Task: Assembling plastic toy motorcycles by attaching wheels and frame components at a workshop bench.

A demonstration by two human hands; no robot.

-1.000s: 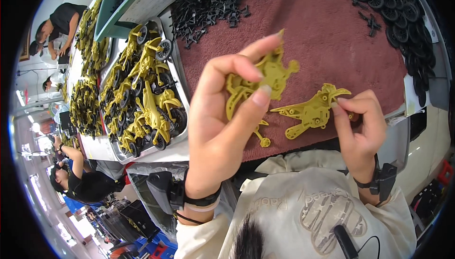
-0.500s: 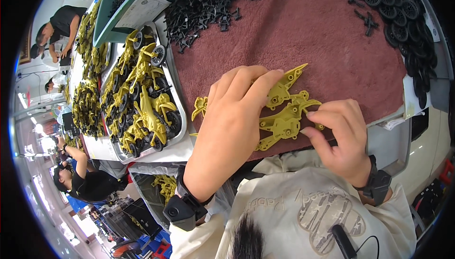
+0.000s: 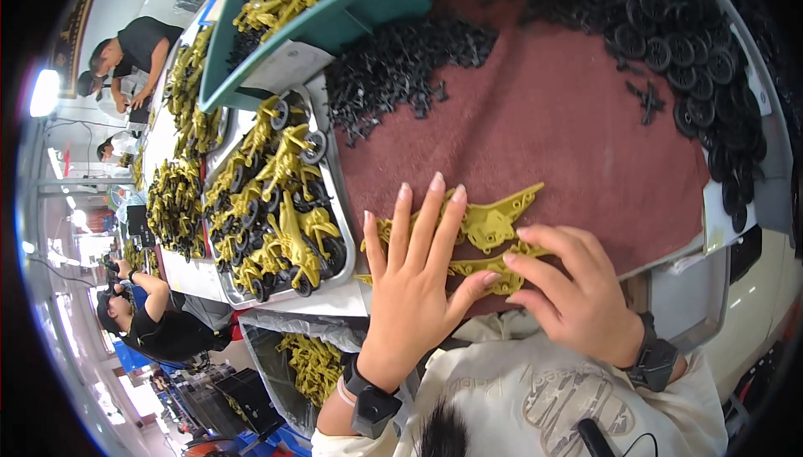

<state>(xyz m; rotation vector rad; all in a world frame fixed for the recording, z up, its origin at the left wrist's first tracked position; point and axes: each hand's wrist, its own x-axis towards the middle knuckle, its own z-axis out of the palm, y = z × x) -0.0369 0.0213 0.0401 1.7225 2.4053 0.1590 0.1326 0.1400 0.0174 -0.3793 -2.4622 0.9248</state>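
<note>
Two yellow plastic toy motorcycle body pieces lie on the red cloth close to me. The farther piece point(image 3: 489, 224) has a pointed end toward the right. The nearer piece point(image 3: 507, 281) is partly covered by both hands. My left hand point(image 3: 410, 285) is open with fingers spread over the left part of the pieces, and its thumb rests on the nearer one. At that piece's right end, my right hand point(image 3: 585, 298) has its fingers and thumb curled around the edge. Anything small between those fingertips is hidden.
A metal tray point(image 3: 339, 231) of yellow motorcycles with black wheels stands left. Behind it is a green bin point(image 3: 335, 26). Small black parts point(image 3: 393, 72) lie at the back, black wheels point(image 3: 703, 64) at the right. A lined bin point(image 3: 268, 357) sits below the table edge. Two people work at left.
My left hand has spread its fingers and lies flatter over the pieces. My right hand has shifted slightly left relative to the nearer piece. The whole view has tilted, so everything sits lower.
</note>
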